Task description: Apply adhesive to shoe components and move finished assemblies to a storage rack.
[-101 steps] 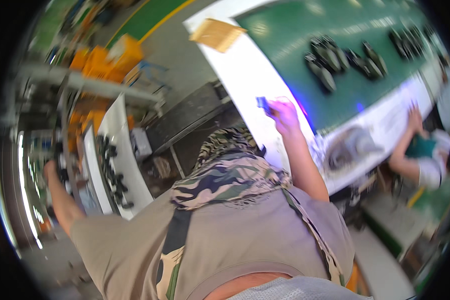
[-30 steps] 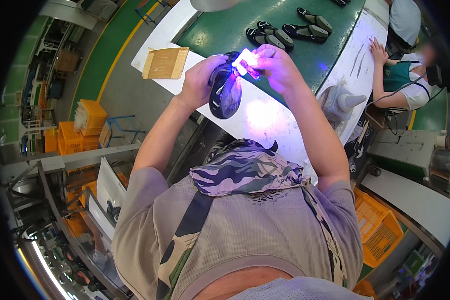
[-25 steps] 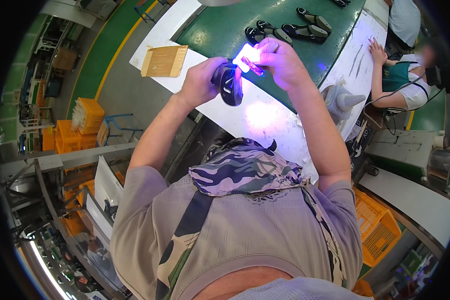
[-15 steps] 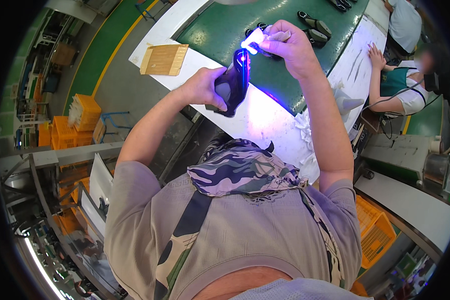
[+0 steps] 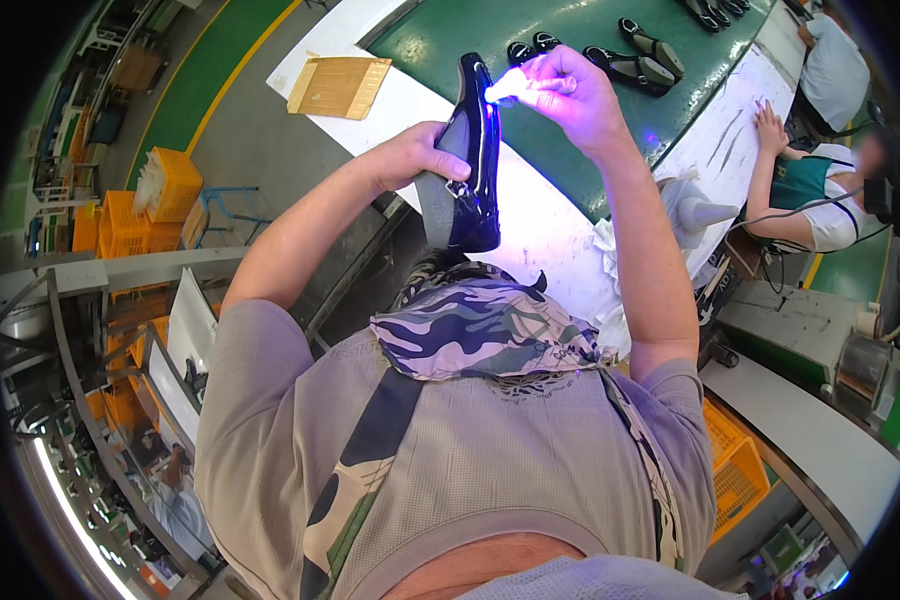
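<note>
My left hand (image 5: 422, 160) grips a glossy black flat shoe (image 5: 482, 205) with a grey lining and a small metal buckle. The shoe is held upright above the white table edge, one end up and the other toward me. Between the thumb and fingers of my right hand (image 5: 575, 100) is a small whitish wad (image 5: 511, 86), glowing blue-violet. Its tip meets the shoe's side near the upper end; its exact kind is lost in the glare. A violet glow also falls on the tabletop below.
On the green belt (image 5: 570, 165) lie several black shoes (image 5: 630, 70). A flattened brown cardboard piece (image 5: 340, 87) rests on the white table (image 5: 410, 100). A white cone-shaped thing (image 5: 705, 212) stands at the right, near a seated co-worker (image 5: 805, 190). Orange crates (image 5: 130, 235) are stacked at the left.
My left hand has turned the shoe, so its buckle and lining now show and it reaches higher. The glowing wad has moved from the shoe's tip to its side.
</note>
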Tool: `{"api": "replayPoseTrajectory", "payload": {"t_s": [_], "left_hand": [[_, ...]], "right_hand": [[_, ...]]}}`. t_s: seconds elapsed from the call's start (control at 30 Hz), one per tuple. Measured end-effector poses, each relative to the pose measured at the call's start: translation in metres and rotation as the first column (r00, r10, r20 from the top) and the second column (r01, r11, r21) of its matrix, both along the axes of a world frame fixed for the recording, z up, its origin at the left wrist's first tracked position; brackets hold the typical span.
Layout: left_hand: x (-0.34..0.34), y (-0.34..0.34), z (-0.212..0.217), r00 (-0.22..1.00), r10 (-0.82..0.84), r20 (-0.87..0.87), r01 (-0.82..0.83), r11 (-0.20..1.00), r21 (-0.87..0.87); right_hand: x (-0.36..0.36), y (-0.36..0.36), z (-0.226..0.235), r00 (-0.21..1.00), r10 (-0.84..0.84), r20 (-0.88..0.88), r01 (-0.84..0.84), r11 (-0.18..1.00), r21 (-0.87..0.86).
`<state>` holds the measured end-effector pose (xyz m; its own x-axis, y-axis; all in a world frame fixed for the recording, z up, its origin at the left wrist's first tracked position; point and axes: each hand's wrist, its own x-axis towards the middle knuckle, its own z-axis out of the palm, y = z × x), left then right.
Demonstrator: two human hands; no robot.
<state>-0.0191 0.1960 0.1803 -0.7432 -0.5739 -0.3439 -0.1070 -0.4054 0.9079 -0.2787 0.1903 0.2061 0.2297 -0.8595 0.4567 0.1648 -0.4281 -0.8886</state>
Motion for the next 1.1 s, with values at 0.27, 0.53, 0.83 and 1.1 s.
{"api": "replayPoseTrajectory", "payload": {"t_s": [0.27,0.53,0.83,1.1], "left_hand": [[0.005,0.01,-0.004,0.98,0.198,-0.034,-0.187,0.962,0.196],[0.016,0.019,-0.036,0.917,0.385,-0.105,-0.349,0.901,0.257],[0.024,0.048,-0.063,0.771,0.588,-0.246,-0.472,0.786,0.401],[0.019,0.082,-0.074,0.595,0.691,-0.411,-0.516,0.72,0.464]], "right_hand": [[0.012,0.027,-0.033,0.971,0.163,0.177,-0.191,0.97,0.15],[-0.003,0.056,-0.042,0.975,0.211,0.066,-0.22,0.953,0.207],[-0.02,0.081,-0.065,0.985,0.099,0.142,-0.133,0.956,0.26],[0.001,0.093,-0.076,0.915,-0.097,0.393,-0.132,0.847,0.515]]}}
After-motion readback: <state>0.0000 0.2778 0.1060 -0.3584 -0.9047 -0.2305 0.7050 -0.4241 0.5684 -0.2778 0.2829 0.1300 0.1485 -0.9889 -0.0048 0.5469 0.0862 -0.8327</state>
